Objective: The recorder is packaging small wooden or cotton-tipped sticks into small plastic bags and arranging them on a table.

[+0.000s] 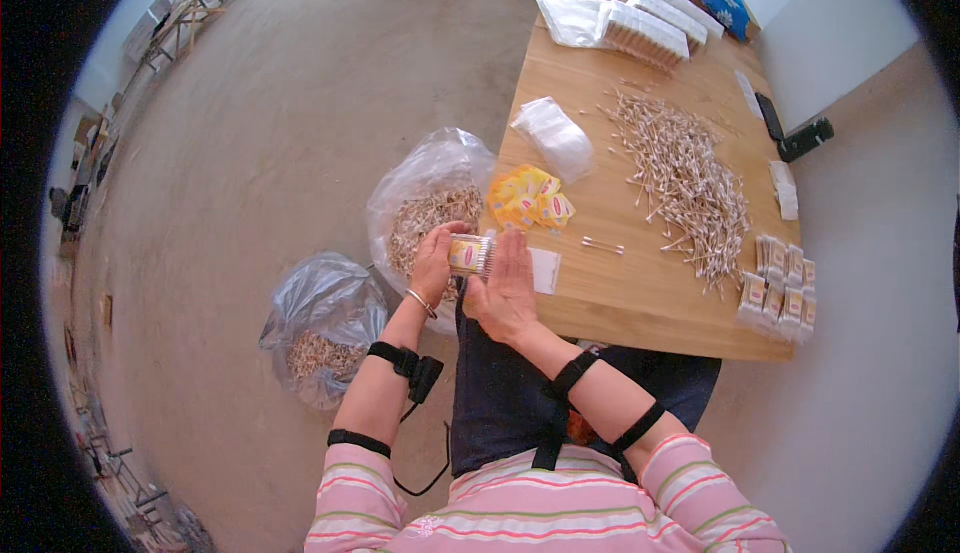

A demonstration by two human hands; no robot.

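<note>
My left hand (431, 268) is closed around a small clear packet of cotton swabs (467, 255) with a yellow label inside, held at the table's left edge. The swab tips point to the right, out of the packet's end. Against those tips lies my right hand (508, 293), its fingers stretched out flat. Just beyond the hands is a stack of yellow label cards (528, 198). A white card (545, 270) sits beside my right hand, partly covered by it. A few loose swabs (603, 246) lie to its right.
Loose cotton swabs (685, 173) form a big pile on the wooden table (610, 303). Filled packets (778, 293) stand at the right corner. Empty clear bags (556, 140) and bundled packs (645, 35) lie farther back. Two plastic sacks of swabs (430, 168) (325, 298) stand on the floor at left.
</note>
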